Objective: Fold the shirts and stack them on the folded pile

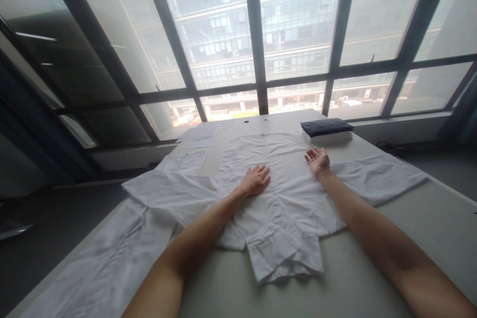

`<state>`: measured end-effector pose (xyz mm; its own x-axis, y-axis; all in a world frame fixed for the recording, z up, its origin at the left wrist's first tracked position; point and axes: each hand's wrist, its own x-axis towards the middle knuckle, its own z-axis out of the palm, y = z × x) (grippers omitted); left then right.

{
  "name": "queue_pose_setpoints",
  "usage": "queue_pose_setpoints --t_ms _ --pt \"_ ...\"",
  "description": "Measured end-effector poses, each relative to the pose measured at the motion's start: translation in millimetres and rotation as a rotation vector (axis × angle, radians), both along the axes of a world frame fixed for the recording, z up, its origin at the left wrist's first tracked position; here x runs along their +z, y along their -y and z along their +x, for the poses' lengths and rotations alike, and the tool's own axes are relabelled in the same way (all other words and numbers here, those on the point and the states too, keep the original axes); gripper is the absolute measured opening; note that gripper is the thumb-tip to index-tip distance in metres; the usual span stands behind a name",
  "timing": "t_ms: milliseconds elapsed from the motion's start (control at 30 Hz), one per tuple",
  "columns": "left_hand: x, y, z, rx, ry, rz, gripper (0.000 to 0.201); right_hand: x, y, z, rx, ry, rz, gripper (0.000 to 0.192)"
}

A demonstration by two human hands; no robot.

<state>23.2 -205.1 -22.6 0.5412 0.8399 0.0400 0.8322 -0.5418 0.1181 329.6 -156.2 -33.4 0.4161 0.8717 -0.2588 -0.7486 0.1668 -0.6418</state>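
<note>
A white long-sleeved shirt [286, 184] lies spread on the table, its collar towards me and its sleeves reaching out to both sides. Flat on the middle of the shirt, near the button front, rests my left hand [256, 179], fingers stretched out. My right hand [317, 161] is over the shirt's right side, palm turned up and fingers loosely curled and apart, holding nothing that I can see. Whether it touches the cloth I cannot tell. Just beyond it sits a folded dark blue cloth [327, 127] on a stack of folded white cloth [330, 136].
More white garments [112, 253] lie along the table's left side, partly under the shirt's sleeve. Several sheets of paper [197, 133] are at the far left of the white table [219, 288]. Large windows [219, 25] stand behind it, and a dark curtain [33, 124] hangs at left.
</note>
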Motion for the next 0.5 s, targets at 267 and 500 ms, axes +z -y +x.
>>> queue_pose_setpoints --t_ms 267,500 --pt "-0.2 0 1 0.0 0.003 0.003 0.057 -5.9 -6 3 -0.036 0.085 -0.01 0.031" --pt "-2.6 -2 0 -0.006 0.0 0.009 0.058 -8.1 -9 16 -0.175 0.159 -0.021 0.027"
